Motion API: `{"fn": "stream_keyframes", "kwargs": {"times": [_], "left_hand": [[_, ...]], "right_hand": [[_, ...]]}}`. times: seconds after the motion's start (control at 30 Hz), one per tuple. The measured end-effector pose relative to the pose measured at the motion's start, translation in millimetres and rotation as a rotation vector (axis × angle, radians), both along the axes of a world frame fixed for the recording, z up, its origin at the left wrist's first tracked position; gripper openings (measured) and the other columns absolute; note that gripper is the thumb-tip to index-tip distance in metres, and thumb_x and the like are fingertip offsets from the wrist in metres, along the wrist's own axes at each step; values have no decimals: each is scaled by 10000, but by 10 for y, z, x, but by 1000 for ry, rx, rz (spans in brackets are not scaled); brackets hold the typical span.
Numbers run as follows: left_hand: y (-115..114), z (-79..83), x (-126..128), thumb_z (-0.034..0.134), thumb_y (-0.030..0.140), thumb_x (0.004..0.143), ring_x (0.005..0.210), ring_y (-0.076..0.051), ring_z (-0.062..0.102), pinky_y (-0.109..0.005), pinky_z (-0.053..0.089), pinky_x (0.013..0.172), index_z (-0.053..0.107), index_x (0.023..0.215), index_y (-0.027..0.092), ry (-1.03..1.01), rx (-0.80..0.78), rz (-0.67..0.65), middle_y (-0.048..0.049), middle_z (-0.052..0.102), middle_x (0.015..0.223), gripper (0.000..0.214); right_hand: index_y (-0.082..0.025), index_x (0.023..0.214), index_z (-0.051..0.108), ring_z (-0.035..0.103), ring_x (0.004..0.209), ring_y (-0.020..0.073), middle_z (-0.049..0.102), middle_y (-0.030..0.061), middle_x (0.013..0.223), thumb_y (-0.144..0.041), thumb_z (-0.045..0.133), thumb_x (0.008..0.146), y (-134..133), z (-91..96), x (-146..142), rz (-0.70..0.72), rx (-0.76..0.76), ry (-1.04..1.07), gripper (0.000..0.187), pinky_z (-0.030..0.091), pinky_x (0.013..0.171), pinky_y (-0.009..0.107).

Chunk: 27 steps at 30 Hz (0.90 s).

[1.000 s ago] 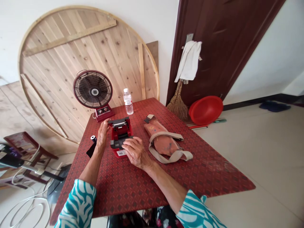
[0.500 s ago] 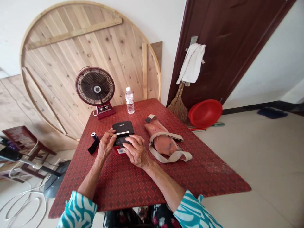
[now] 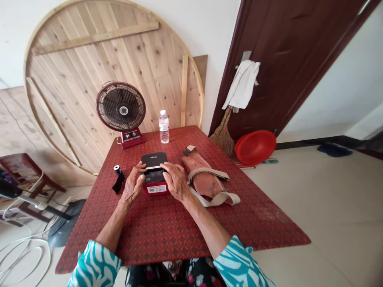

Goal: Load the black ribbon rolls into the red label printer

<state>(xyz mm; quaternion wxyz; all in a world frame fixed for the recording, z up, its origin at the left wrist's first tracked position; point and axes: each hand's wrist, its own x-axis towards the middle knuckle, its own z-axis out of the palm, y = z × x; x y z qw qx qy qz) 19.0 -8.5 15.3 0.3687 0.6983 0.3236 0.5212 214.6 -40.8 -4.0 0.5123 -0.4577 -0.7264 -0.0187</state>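
A small black and red portable printer (image 3: 154, 160) sits on the red patterned table, its front opening showing a dark inside. A white strip (image 3: 153, 168) lies across the front edge of its black top. My left hand (image 3: 134, 181) grips the printer's left side, fingers bent at the edge of the top. On the opposite side my right hand (image 3: 176, 179) has its fingertips on the top's right front corner, with the thumb lower at the opening. To the left stands a small roll (image 3: 117, 170) with a white end and a loose black strip.
A worn orange-brown pouch (image 3: 202, 173) with a pale strap lies right of the printer. Behind are a table fan (image 3: 121, 109) and a water bottle (image 3: 164, 126). Beside the table are a red basin (image 3: 255, 146), a broom (image 3: 223, 135) and a chair (image 3: 28, 179).
My right hand has drawn back from across the printer's opening to its right side, uncovering the dark inside and the front label. My left hand stays at the left side. The view has shifted slightly.
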Motion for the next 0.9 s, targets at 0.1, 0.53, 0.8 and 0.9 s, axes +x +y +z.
{"fn": "stream_keyframes", "kwargs": {"times": [0.1,0.53,0.8,0.9], "left_hand": [[21,-36,-24,630,548,775,1330,-321,394,-431,235,1125,682,1043,214,22,-9,14,-121,624,1229,430],[52,-232,-11,505,448,891,1215,-244,517,-388,377,1038,499,1289,197,-110,-71,121,-114,583,1283,470],[129,-369,-93,685,339,714,787,-159,594,-302,458,758,566,1190,176,-330,-455,42,-13,612,867,517],[129,-334,-94,713,311,680,750,-139,581,-278,447,726,567,1184,177,-394,-528,-9,7,594,830,542]], "right_hand": [[-215,1306,509,552,1174,217,657,87,1168,-299,300,997,-16,-8,20,3,7,-30,383,330,999,412],[-200,1287,509,529,1218,219,620,102,1228,-281,279,982,-7,-200,54,9,38,-10,390,394,998,420],[-209,1285,517,534,1213,232,617,97,1226,-283,298,974,30,-289,42,42,92,62,388,408,1006,438],[-212,1278,527,532,1216,234,613,96,1232,-295,291,976,31,-290,32,45,71,95,392,413,1008,444]]}}
